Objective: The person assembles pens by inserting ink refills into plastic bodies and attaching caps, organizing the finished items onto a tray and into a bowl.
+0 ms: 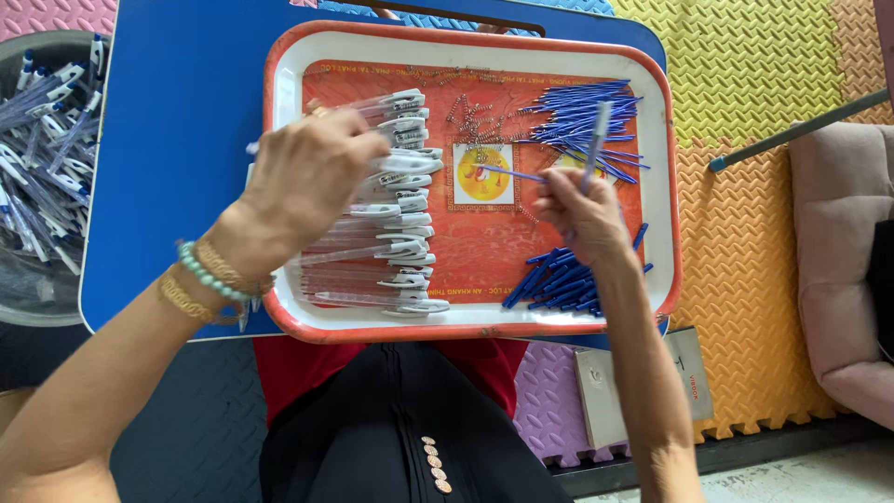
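Presently a blue ink refill (510,173) lies pinched in the right hand (582,216), its long axis running leftward from the fingertips over the middle of the tray (470,328); the same hand also grips one clear pen barrel (596,140) pointing up and away. The left hand (303,182) hovers with fingers curled over the stacked clear barrels with white clips (396,219), pinching one, so it is nearer that stack. Two heaps of blue refills (582,116) lie right, too many to count. Springs (470,114) scatter above. A bowl of finished pens (42,168) sits left of the blue worktop (177,140).
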